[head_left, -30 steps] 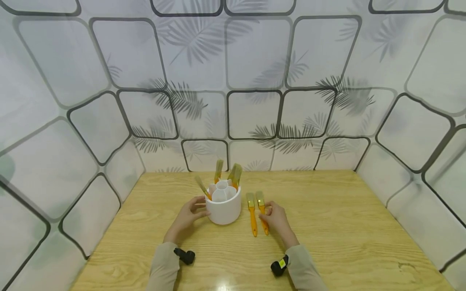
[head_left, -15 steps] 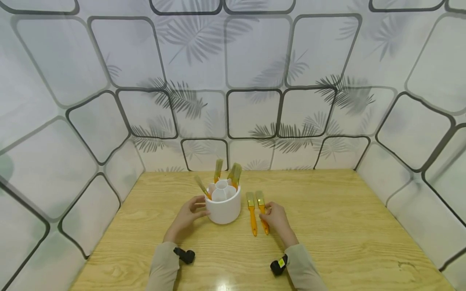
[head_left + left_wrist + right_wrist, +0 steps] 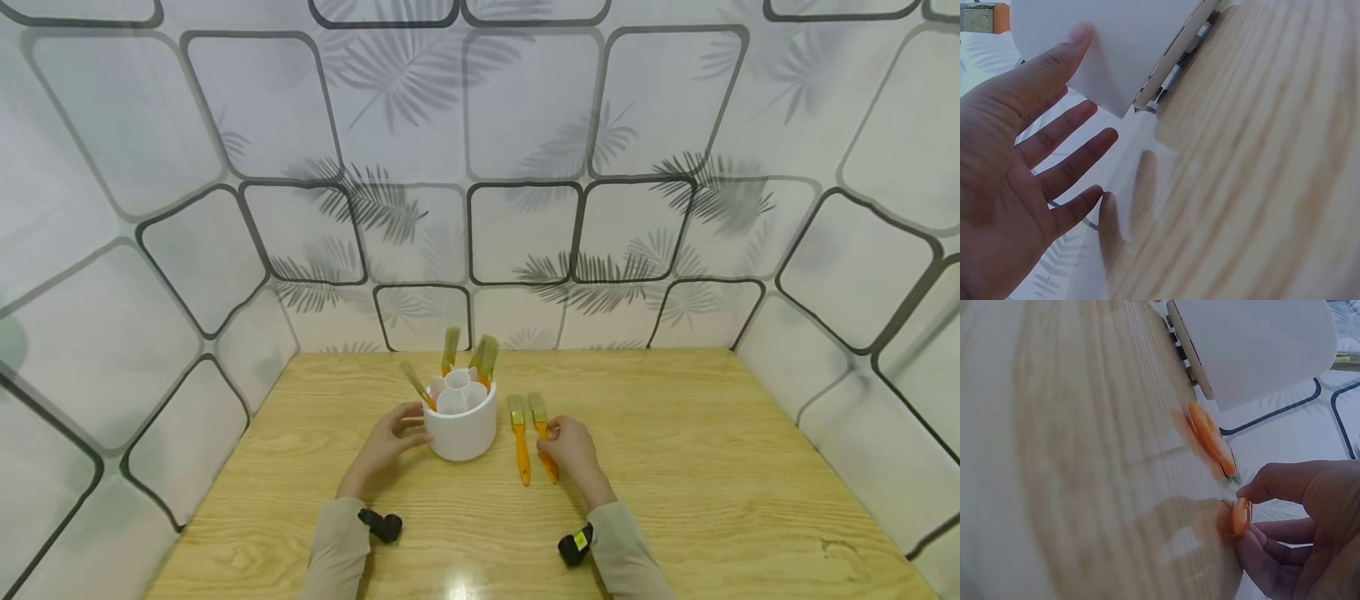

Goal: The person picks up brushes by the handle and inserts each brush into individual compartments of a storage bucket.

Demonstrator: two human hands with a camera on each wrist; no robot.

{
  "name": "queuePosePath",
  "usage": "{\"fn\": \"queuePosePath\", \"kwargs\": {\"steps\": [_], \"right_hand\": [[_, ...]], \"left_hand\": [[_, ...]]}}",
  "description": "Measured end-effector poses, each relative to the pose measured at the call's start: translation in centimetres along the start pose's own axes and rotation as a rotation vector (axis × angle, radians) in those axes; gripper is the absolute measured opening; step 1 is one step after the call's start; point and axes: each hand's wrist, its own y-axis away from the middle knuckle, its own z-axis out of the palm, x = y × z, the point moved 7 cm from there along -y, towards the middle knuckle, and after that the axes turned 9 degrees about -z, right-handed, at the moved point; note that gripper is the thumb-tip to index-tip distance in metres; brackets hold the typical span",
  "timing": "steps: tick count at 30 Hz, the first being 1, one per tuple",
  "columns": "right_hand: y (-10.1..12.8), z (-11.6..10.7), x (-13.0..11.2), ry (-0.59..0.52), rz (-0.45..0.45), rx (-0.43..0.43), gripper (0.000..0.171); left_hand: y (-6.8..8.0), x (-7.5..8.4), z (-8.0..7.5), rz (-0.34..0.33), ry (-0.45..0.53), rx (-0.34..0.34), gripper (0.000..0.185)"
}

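On the wooden table [image 3: 675, 467], the white holder [image 3: 463, 429] is steadied by the flat-fingered left hand [image 3: 384, 450] while the nearer brush [image 3: 542, 433], just right of it, is pinched by the right hand [image 3: 573, 454], apparently for lifting.

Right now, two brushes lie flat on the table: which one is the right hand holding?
The right-hand brush, farther from the white holder; the right hand pinches its orange handle. The other brush lies untouched.

Holder [image 3: 462, 429] on table [image 3: 675, 467], two brushes [image 3: 529, 433] lying right, brushes standing inside [image 3: 483, 358]
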Motion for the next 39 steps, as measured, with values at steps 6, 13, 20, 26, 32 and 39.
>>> {"fn": "queuePosePath", "kwargs": {"steps": [6, 13, 20, 26, 32, 39], "right_hand": [[-0.1, -0.3, 0.4, -0.007, 0.035, -0.005, 0.034], [-0.5, -0.4, 1.2, -0.071, 0.026, -0.007, 0.027], [-0.7, -0.3, 1.8, -0.174, 0.051, -0.025, 0.021], [-0.8, -0.1, 2.1, -0.221, 0.066, -0.05, 0.02], [-1.0, 0.1, 2.5, -0.268, 0.068, -0.065, 0.022], [-0.9, -0.2, 2.3, -0.376, 0.089, -0.068, 0.027]], "left_hand": [[0.0, -0.1, 0.0, -0.01, -0.007, 0.005, 0.057], [0.0, -0.1, 0.0, -0.028, 0.003, 0.011, 0.056], [-0.1, -0.1, 0.0, -0.031, 0.011, 0.009, 0.057], [0.0, -0.1, 0.0, -0.035, 0.012, 0.005, 0.057], [0.0, -0.1, 0.0, -0.041, 0.005, 0.003, 0.058], [0.0, -0.1, 0.0, -0.049, -0.001, -0.005, 0.06]]}}
